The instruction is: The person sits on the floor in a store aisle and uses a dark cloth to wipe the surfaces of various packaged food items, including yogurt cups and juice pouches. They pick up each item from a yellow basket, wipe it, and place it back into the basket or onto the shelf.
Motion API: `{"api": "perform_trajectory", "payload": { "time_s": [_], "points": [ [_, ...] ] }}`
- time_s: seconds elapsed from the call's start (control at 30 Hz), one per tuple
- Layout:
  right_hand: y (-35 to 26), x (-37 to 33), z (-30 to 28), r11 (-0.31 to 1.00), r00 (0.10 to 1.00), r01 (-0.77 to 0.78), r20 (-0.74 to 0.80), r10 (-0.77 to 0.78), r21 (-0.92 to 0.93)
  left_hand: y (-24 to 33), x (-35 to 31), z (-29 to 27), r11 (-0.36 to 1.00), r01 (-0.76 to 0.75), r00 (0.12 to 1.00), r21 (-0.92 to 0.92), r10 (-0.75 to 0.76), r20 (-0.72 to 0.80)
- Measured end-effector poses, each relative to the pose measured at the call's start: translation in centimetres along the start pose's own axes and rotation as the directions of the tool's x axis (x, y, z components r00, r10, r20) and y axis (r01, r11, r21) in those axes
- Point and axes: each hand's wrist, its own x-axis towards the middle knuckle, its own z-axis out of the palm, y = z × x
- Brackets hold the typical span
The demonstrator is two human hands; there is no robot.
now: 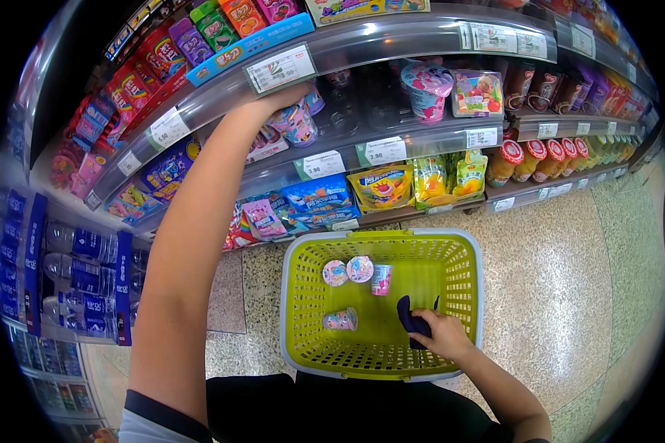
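Bare and outstretched, the left arm [181,273] is spanning the view toward a grey shelf with a clear plastic lip [436,138]. At its end the left hand [282,98] is sitting right beside a glossy pink-and-blue printed cup [297,124]; a white price label [279,69] is partly hiding it, so whether that grip is holding anything cannot be told. The right hand [443,337] is gripping a smooth, dark-purple, handle-like piece [406,314] above a lime-green, grey-rimmed, lattice-walled plastic basket [479,295], probably steadying it. Inside, four small, tapering printed cups [340,320] are resting, presumably contained by the deep walls.
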Motion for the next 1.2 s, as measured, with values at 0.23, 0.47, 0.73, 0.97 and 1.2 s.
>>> {"api": "perform_trajectory", "payload": {
  "time_s": [0.23, 0.47, 0.73, 0.97, 1.2],
  "points": [
    [-0.1, 0.0, 0.1, 1.000, 1.000, 0.008, 0.002, -0.008, 0.000, -2.5, 1.3, 2.2, 0.951, -0.252, 0.912, 0.178, 0.295, -0.285],
    [0.0, 0.0, 0.1, 1.000, 1.000, 0.024, -0.006, -0.024, -0.018, -1.7, 1.0, 2.1, 0.959, -0.250, 0.905, 0.131, 0.279, -0.321],
    [0.2, 0.0, 0.3, 0.999, 0.999, -0.006, 0.034, 0.007, -0.033, -0.6, 0.1, 4.3, 0.972, -0.215, 0.894, -0.093, 0.157, -0.420],
    [0.7, 0.0, 0.8, 1.000, 1.000, 0.000, -0.016, -0.001, -0.006, 5.0, -3.3, 1.6, 0.986, 0.143, 0.986, -0.083, -0.149, -0.069],
    [0.6, 0.3, 0.8, 1.000, 1.000, 0.010, -0.017, -0.010, -0.019, 5.6, -19.5, 14.7, 0.788, -0.566, 0.820, -0.242, 0.568, -0.067]
  ]
}}
